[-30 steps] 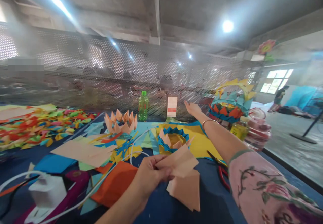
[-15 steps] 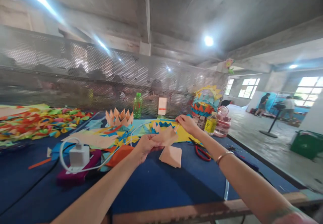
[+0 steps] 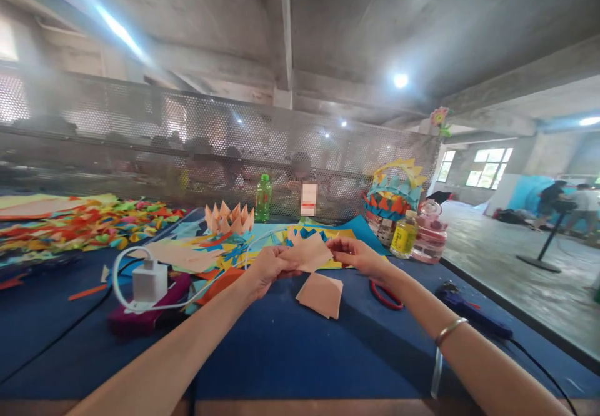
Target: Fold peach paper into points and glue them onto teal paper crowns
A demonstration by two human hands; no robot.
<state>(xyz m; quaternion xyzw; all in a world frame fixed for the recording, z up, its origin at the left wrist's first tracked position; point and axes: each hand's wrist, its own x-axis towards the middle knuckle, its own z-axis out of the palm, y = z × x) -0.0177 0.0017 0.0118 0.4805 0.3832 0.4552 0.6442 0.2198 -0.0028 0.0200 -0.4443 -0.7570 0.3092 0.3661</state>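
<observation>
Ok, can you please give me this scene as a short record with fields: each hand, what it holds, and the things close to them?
left hand: pinches the left side of the peach paper piece
right hand: pinches its right side
surface: blue table
below the hands: folded peach stack, lying flat
right of the stack: red-handled scissors
left side: white charger with cable
farther back: peach paper crown, green bottle, yellow bottle
</observation>
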